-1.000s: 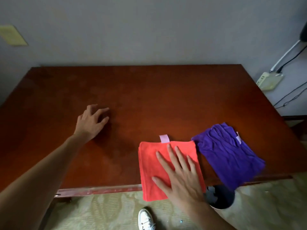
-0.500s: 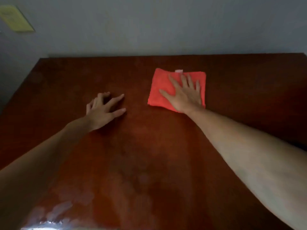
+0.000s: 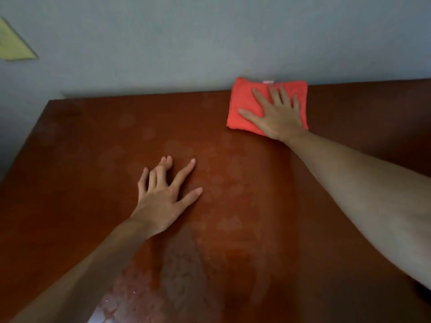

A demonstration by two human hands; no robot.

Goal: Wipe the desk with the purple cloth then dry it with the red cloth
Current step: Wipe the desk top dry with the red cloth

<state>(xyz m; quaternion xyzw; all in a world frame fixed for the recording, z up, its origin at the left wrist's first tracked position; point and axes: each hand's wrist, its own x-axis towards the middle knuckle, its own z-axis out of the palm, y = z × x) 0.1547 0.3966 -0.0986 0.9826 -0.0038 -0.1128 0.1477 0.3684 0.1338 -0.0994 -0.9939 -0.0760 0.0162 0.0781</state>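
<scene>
The red cloth [image 3: 245,103], folded into a square, lies at the far edge of the dark wooden desk [image 3: 93,171], against the wall. My right hand [image 3: 277,115] lies flat on it, fingers spread, pressing it onto the desk. My left hand [image 3: 163,194] rests on the bare desk nearer to me and to the left, fingers spread and arched, holding nothing. The purple cloth is out of view.
A grey wall [image 3: 210,38] rises directly behind the desk's far edge. A yellow-green plate [image 3: 14,43] sits on the wall at the upper left. Faint damp patches show on the desk between my arms.
My right hand has slid the red cloth from the near edge of the desk out to the far edge by the wall. The view has moved forward, and the purple cloth has left the frame.
</scene>
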